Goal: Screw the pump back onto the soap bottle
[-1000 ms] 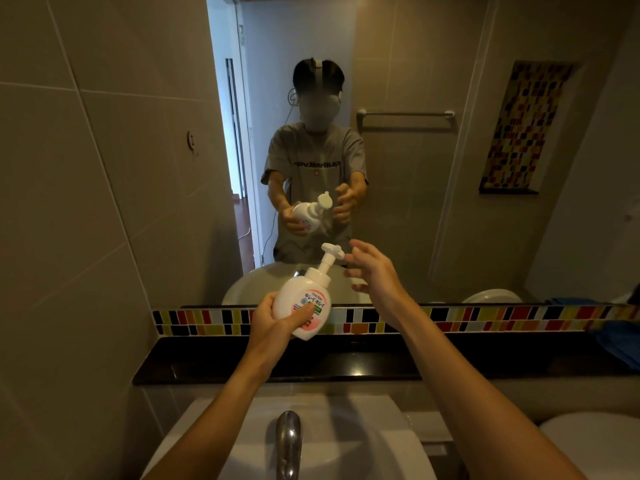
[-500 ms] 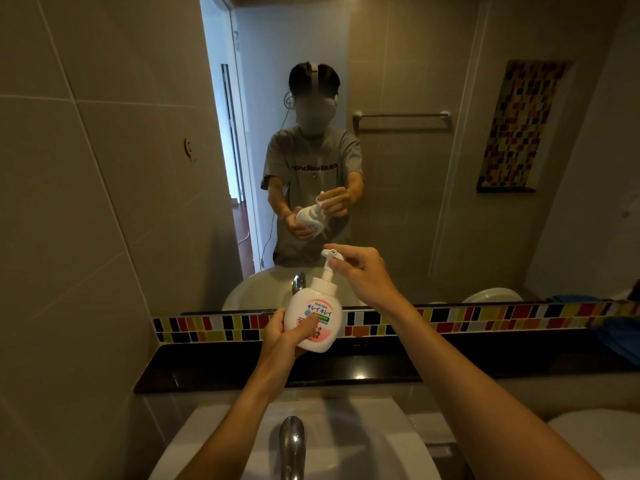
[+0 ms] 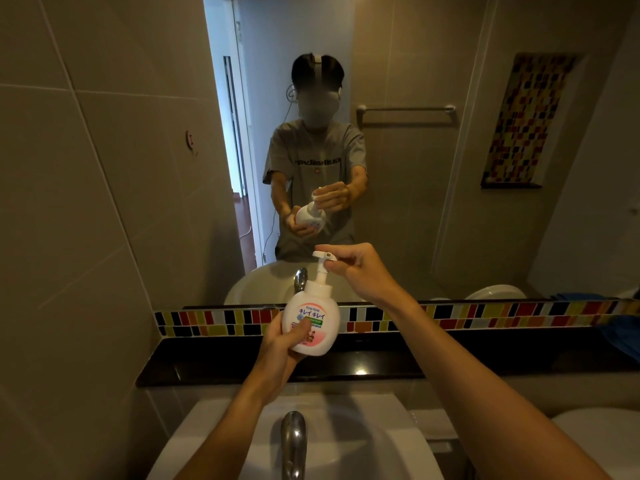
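Note:
A round white soap bottle [image 3: 311,320] with a pink and blue label is held upright in front of the mirror. My left hand [image 3: 282,355] wraps its lower left side, thumb across the label. The white pump [image 3: 322,259] sits in the bottle's neck, its nozzle pointing left. My right hand [image 3: 356,271] comes from the right, and its fingers pinch the pump head from above and behind. The mirror shows the same grip from the far side.
A white sink [image 3: 346,441] with a chrome tap [image 3: 293,441] lies below my arms. A black ledge [image 3: 207,362] and a coloured tile strip [image 3: 485,313] run under the mirror. Blue cloth [image 3: 623,334] lies at the right; a beige tiled wall [image 3: 86,202] stands to the left.
My right hand moved from open beside the pump to pinching its head. The bottle came from tilted to upright, and the nozzle turned from pointing right to pointing left.

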### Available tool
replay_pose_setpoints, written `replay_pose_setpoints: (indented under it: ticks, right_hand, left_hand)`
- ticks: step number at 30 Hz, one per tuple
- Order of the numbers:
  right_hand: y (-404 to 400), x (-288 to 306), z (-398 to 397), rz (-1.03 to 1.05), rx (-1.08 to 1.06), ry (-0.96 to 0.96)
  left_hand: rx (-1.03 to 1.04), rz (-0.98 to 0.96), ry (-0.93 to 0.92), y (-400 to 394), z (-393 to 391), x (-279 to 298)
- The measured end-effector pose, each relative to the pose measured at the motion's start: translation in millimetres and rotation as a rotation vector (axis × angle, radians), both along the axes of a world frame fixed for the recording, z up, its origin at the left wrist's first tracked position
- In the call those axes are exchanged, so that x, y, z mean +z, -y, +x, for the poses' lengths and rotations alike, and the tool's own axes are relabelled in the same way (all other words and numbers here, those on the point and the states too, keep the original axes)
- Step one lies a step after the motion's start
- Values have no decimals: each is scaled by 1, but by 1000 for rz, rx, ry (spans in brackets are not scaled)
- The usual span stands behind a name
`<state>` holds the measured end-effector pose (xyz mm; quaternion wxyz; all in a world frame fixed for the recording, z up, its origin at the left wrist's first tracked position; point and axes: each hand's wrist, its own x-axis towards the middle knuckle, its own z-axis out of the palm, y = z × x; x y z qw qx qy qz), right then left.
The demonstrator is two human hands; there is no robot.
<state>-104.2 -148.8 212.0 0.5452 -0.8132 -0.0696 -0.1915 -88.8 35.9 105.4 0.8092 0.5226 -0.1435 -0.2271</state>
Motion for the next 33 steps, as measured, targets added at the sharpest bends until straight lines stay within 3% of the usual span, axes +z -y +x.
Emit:
replay_pose_setpoints:
  ticks: [5, 15, 24, 28, 33]
  right_hand:
    - [-3, -3, 4, 8, -37, 24]
    - [-9, -41, 17, -49, 2, -65]
    - [1, -92, 36, -161, -64, -150]
    - [6, -111, 46, -228, -46, -214]
    - [24, -125, 45, -162, -82, -240]
  left_hand:
    - [90, 82, 85, 0, 1, 0]
    - [194, 442, 322, 14, 21, -31]
    - [172, 710, 547, 29, 66, -72]
    - [120, 798, 539, 37, 84, -92]
    - [68, 850, 505, 45, 96, -110]
